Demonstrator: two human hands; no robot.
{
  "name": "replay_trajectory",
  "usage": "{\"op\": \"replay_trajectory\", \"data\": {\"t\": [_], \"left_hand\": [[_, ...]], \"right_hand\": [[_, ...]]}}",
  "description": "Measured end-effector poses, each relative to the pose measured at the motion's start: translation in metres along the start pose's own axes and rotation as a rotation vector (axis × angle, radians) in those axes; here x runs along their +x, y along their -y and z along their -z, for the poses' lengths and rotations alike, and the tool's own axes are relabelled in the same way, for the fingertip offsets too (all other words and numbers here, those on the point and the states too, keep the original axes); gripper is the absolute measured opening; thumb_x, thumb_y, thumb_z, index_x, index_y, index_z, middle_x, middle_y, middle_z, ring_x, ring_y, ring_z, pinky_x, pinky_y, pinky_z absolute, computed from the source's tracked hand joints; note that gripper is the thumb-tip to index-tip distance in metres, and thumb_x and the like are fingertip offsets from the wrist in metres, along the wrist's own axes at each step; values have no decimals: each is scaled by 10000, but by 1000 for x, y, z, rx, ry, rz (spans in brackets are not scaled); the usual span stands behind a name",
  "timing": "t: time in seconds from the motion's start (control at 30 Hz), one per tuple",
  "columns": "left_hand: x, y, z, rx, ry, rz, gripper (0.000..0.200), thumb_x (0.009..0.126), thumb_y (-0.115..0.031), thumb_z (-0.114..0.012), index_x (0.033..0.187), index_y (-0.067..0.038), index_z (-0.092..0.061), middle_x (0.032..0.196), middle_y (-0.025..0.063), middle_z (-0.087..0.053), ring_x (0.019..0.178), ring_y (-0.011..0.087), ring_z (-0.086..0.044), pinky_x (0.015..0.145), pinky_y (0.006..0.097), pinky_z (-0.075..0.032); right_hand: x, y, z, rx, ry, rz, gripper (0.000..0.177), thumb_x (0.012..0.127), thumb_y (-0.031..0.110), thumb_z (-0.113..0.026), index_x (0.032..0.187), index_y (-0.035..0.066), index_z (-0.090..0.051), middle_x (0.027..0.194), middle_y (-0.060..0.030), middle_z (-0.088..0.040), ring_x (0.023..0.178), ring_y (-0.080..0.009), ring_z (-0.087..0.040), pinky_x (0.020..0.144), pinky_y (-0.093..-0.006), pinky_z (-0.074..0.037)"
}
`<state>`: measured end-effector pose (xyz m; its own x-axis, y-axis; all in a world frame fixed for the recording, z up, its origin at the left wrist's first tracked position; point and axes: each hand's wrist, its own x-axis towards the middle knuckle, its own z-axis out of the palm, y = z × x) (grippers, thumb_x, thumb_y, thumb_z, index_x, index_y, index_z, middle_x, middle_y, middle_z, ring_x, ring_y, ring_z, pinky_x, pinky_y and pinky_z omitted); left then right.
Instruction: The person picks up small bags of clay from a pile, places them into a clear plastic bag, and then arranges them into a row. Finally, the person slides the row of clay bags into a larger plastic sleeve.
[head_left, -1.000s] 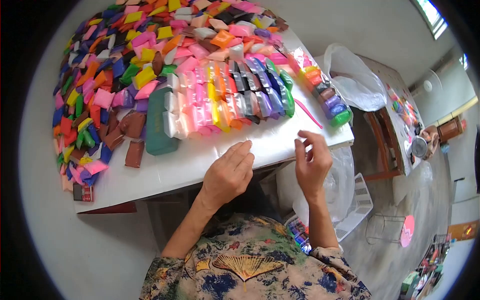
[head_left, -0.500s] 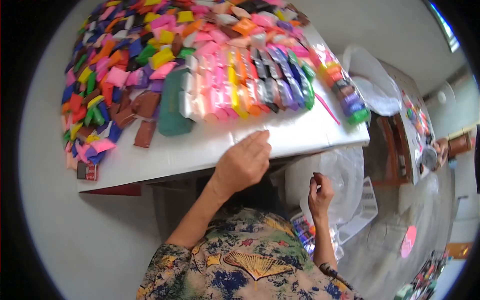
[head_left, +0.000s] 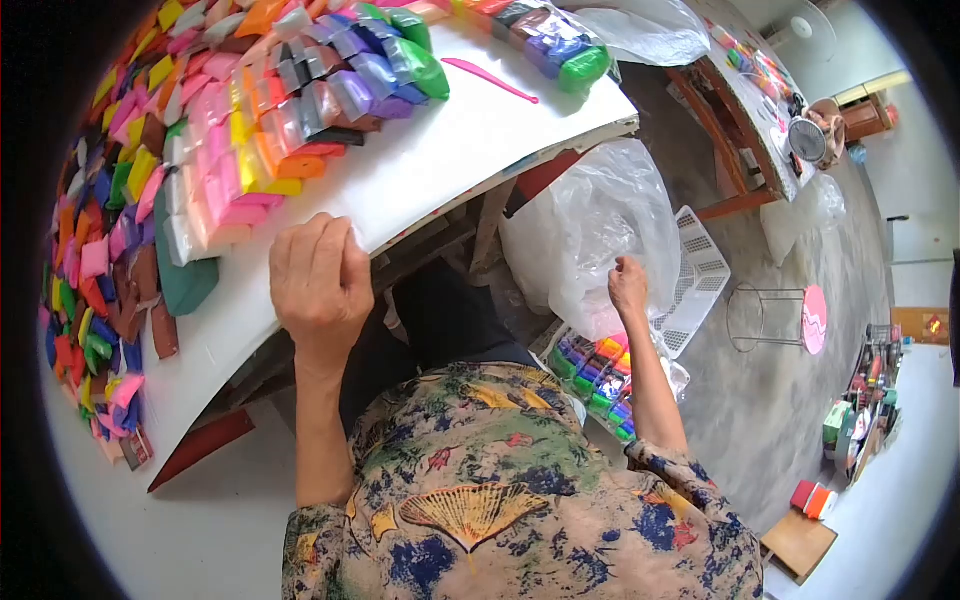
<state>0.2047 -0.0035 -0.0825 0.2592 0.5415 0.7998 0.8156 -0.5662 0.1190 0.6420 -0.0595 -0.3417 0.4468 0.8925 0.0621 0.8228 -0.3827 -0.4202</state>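
- Down beside the table, the right hand [head_left: 628, 285] has its fingers bunched narrowly together, pinching the film of a clear plastic bag [head_left: 585, 215].
- That bag bulges below the table's front edge and touches a white perforated basket [head_left: 703, 275] on its far side.
- Just below the right hand lies a clear pack of coloured clay sticks [head_left: 598, 378], close to the person's patterned sleeve.
- The left hand [head_left: 320, 283] rests knuckles up on the front edge of the white tabletop [head_left: 440, 160], well apart from the bag. Its fingers are curled under, and I cannot tell whether it grips anything.
- Just beyond the left hand, rows of wrapped clay packets [head_left: 290, 110] lie side by side in bands of colour.
- A dark green block [head_left: 187, 287] lies at the end of the rows, beside a loose heap of packets [head_left: 95, 260].
- A pink plastic modelling tool [head_left: 490, 80] lies on bare white, between the rows and a bagged strip of clay colours [head_left: 555, 45].
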Motion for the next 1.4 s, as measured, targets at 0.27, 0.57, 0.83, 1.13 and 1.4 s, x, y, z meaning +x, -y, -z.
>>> {"op": "replay_trajectory", "data": {"t": [0.27, 0.57, 0.83, 1.13, 1.4], "left_hand": [[1, -3, -5, 83, -8, -39, 198, 750, 118, -646, 935, 51, -665, 899, 160, -655, 800, 327, -627, 749, 403, -514], [-1, -5, -6, 124, 26, -35, 150, 824, 111, -628, 958, 61, -672, 931, 176, -682, 846, 330, -651, 790, 399, -522], [-7, -2, -5, 190, 66, -51, 178, 841, 113, -602, 994, 73, -682, 954, 184, -694, 876, 336, -663, 840, 412, -526], [-4, -3, -5, 239, 87, -87, 220, 810, 126, -564, 1001, 97, -670, 954, 201, -688, 836, 343, -651, 769, 408, -534], [-5, -4, -3, 255, 107, -80, 223, 823, 119, -552, 1014, 93, -665, 960, 198, -688, 845, 341, -652, 773, 410, -535]], "right_hand": [[43, -53, -66, -242, 163, -42, 446, 834, 151, -575, 1268, 48, -577, 1181, -260, -598, 1150, -443, -582, 953, -491, -504], [42, -133, -162, -440, 686, -21, 275, 908, 250, -536, 1025, 87, -723, 1197, -211, -618, 1139, -416, -597, 957, -537, -495], [41, -76, -143, -240, 439, 72, 314, 925, 284, -524, 1045, 82, -732, 1185, -216, -625, 1140, -399, -594, 959, -478, -497], [33, -99, -184, -236, 725, -250, 420, 939, 349, -514, 1264, 111, -633, 1258, -258, -626, 1164, -402, -612, 991, -477, -507], [54, -103, -193, -99, 493, -484, 417, 925, 307, -543, 1279, 102, -620, 1327, -269, -577, 1205, -437, -582, 1009, -480, -487]]}}
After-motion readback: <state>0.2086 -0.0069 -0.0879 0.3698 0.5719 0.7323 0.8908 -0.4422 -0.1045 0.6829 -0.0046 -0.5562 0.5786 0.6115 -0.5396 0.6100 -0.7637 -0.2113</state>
